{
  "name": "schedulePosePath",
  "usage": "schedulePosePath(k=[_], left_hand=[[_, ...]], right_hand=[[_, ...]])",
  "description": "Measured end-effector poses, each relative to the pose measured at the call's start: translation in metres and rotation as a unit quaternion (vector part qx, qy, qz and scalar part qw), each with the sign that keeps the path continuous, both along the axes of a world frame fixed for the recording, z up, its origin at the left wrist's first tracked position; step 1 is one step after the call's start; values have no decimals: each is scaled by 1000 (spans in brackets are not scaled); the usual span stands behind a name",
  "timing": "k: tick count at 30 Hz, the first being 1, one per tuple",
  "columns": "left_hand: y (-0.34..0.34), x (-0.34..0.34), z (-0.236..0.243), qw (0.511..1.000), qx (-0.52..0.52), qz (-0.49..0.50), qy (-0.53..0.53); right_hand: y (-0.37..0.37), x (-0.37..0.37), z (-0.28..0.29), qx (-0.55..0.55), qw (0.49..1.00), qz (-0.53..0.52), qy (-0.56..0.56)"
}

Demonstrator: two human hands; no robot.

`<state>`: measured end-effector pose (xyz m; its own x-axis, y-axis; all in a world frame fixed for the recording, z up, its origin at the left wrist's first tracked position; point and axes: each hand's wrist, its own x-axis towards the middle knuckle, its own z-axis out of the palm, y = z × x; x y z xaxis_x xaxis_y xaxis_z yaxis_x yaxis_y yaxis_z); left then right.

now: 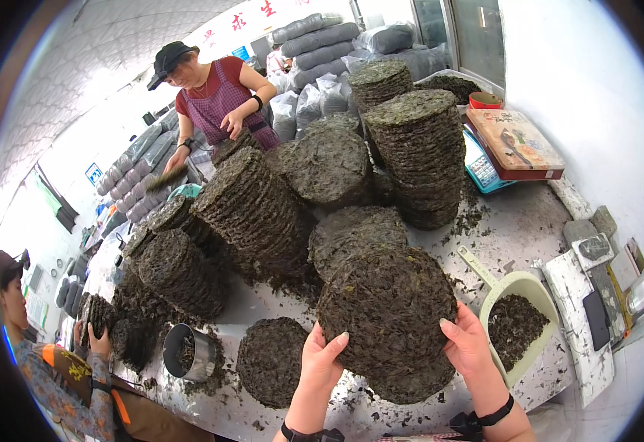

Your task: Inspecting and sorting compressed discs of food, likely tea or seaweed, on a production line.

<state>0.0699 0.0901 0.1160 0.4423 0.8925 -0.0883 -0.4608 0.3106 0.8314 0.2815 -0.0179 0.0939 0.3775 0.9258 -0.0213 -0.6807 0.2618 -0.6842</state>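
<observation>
Holding a round dark cake (387, 306) by its near rim, between both hands

The left hand (323, 361) grips the near-left rim and the right hand (468, 342) the near-right, thumbs on the face, the other fingers mostly hidden behind; the cake lies between them and extends ahead, so most of it sits beyond the grip. Being round, it has no long axis, and neither hand is clearly nearer its middle. A lower cake (414, 381) shows under its near edge, though whether they touch is unclear. To the left a flat cake (269, 362) lies on the table (517, 225); to the right is a pale scoop (517, 286) holding dark flakes (513, 330); beyond the held cake stand tall piles (419, 166)
</observation>
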Motion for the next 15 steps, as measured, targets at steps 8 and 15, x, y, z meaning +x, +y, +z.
schedulePosePath(k=[8,15], left_hand=[[-3,-1,1,999,-19,-24,-34],[3,4,-5,995,91,12,46]], right_hand=[[1,3,-6,-15,998,-25,47],[0,1,-1,4,997,-72,32]])
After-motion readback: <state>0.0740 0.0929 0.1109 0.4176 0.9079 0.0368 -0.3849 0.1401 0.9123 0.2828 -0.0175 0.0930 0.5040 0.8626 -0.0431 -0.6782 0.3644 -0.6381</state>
